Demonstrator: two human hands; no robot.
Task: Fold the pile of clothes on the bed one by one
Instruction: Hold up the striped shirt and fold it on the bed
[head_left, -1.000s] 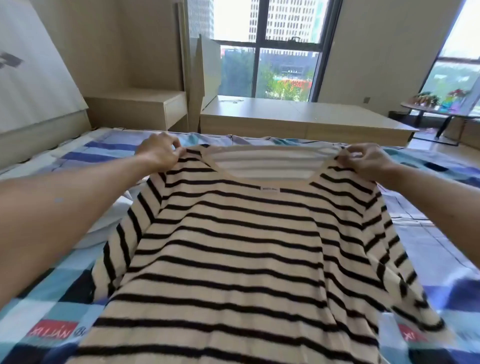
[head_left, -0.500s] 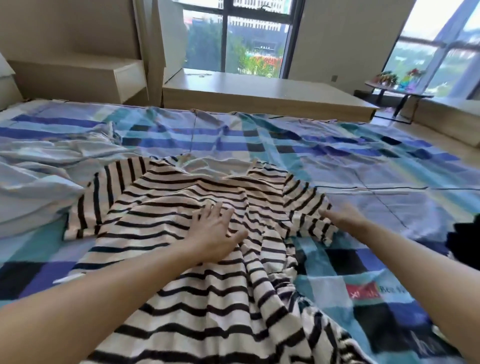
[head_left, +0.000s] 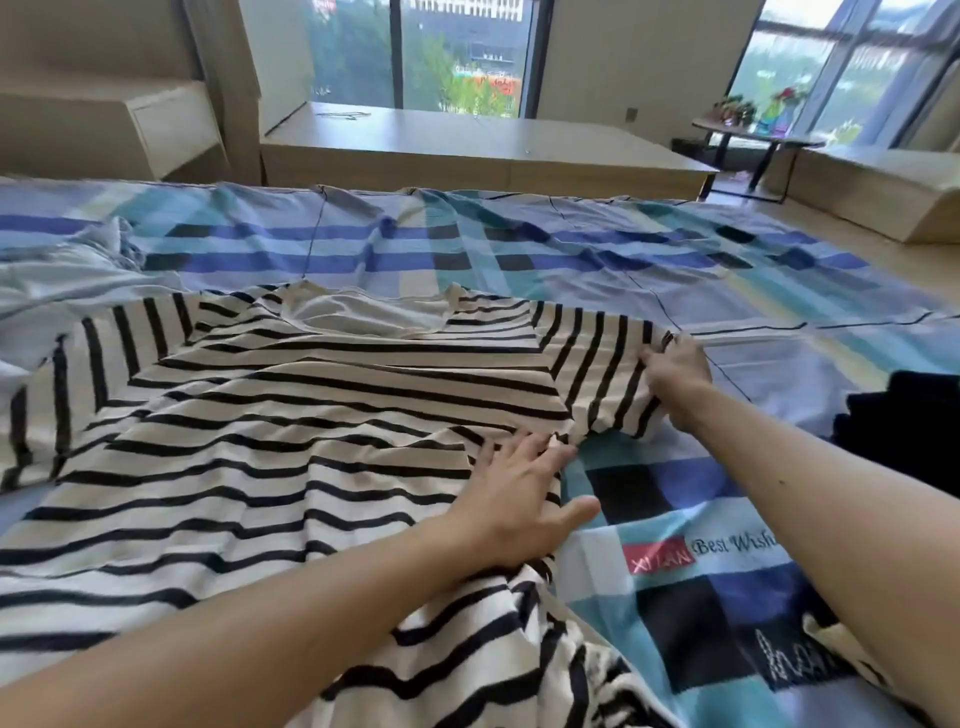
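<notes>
Daylit windows (head_left: 457, 52) back a low wooden platform (head_left: 467, 140) and small round table (head_left: 753, 132).

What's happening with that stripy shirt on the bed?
A person is laying out a striped shirt to fold it. It lies spread on the checked bedsheet, collar pointing away from them. Their left hand presses flat on the shirt by the armpit, and their right hand grips the end of the sleeve on that side. The shirt is not folded yet. Some dark cloth, perhaps more clothes, sits at the right edge.
</notes>
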